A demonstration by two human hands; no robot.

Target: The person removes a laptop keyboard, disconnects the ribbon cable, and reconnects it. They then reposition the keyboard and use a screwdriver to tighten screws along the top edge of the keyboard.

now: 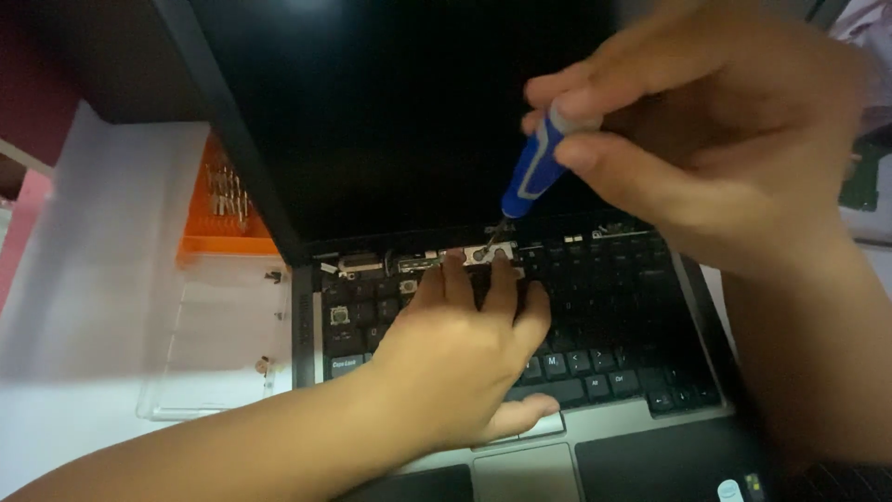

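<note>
An open dark laptop [641,372] lies in front of me, its black screen [390,112] tilted up and the strip above the keyboard exposed, showing metal hinge parts [483,253]. My right hand [715,139] grips a small blue-handled screwdriver [534,167] by its top, the tip pointing down onto the metal part near the hinge. My left hand [465,353] rests flat on the keyboard [604,316], its fingertips touching the exposed metal strip just below the screwdriver tip. Some keys at the left of the keyboard are missing.
Left of the laptop stands a clear plastic case [223,335] with an orange bit holder [223,209] carrying several metal bits; small screws [265,364] lie in its lid. It sits on a white surface [84,279]. The touchpad [525,469] is near the front edge.
</note>
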